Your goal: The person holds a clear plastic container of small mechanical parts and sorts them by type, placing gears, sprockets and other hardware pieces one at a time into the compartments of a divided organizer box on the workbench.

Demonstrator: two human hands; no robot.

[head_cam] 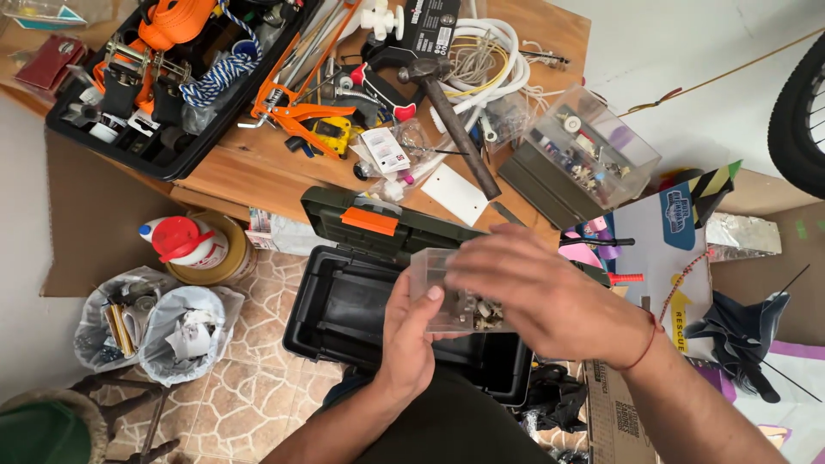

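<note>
My left hand point(406, 339) grips the lower left corner of a small clear plastic box point(440, 296) that has several small metal and white parts in it. My right hand point(541, 296) lies across the box's right side and top, with its fingers closed over it. Both hands hold the box above an open black toolbox point(344, 318), whose dark green lid point(387, 225) with an orange latch leans back against the wooden table point(249, 176).
On the table lie a hammer point(451, 116), orange pliers point(288, 112), white hoses, a clear compartment organiser point(593, 150) and a black tray point(163, 77) of straps and rope. Plastic bags point(159, 326) and a red-capped jar point(193, 245) sit on the tiled floor at left. A bicycle tyre point(795, 112) is at right.
</note>
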